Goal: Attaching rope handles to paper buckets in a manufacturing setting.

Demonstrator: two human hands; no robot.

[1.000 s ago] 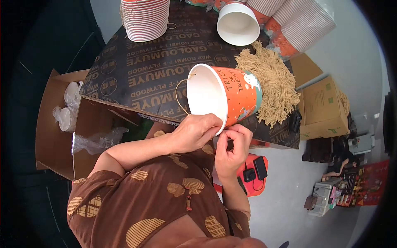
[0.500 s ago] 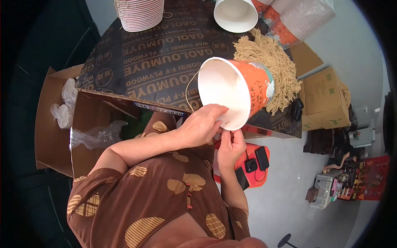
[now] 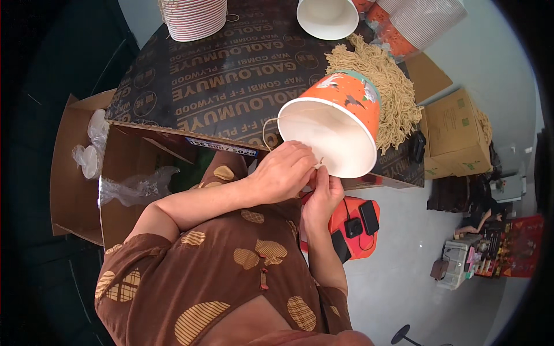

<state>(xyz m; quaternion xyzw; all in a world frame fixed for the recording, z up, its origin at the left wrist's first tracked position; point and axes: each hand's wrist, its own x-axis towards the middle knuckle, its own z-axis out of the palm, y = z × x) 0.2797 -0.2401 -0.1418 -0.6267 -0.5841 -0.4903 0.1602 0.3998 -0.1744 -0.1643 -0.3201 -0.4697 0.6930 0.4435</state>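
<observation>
An orange printed paper bucket [image 3: 372,109] with a white inside lies tipped on the dark plywood table, its mouth towards me. From its left rim loops a thin beige cord [image 3: 266,130]. My left hand [image 3: 283,172] is closed at the lower rim, its fingers curled over the edge; the exact grip of its fingertips is partly hidden. Close beside it, my right hand [image 3: 324,200] pinches the short cord end [image 3: 319,163], which pokes up at the rim. Behind the bucket rests a heap of beige cords [image 3: 386,92].
Stacked paper buckets [image 3: 196,20] stand at the table's far left. Another white-mouthed bucket [image 3: 328,18] and plastic-wrapped bucket stacks [image 3: 424,26] are at the back right. An open carton [image 3: 75,190] sits left, a cardboard box [image 3: 459,135] right. A red stool [image 3: 365,245] holds black devices.
The bucket has turned, so its mouth now faces more downward and right and a different part of its print shows. Both hands stay at the rim, and a cord end now shows between them.
</observation>
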